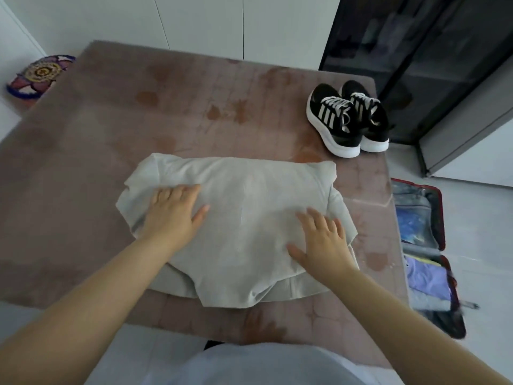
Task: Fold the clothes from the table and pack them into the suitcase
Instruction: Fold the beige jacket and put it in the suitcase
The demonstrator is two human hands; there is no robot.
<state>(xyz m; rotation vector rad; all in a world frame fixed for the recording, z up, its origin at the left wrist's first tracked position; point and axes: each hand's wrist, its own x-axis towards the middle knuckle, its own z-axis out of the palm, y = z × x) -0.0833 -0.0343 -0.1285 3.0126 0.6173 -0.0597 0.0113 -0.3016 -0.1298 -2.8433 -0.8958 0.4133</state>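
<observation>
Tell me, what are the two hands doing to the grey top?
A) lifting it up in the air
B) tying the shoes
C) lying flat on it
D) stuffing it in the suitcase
C: the left hand and the right hand both rest with straight fingers flat on the grey top, which lies on the table.

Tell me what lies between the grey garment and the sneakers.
Nothing: in the head view only bare pink table separates the grey garment from the sneakers.
</observation>
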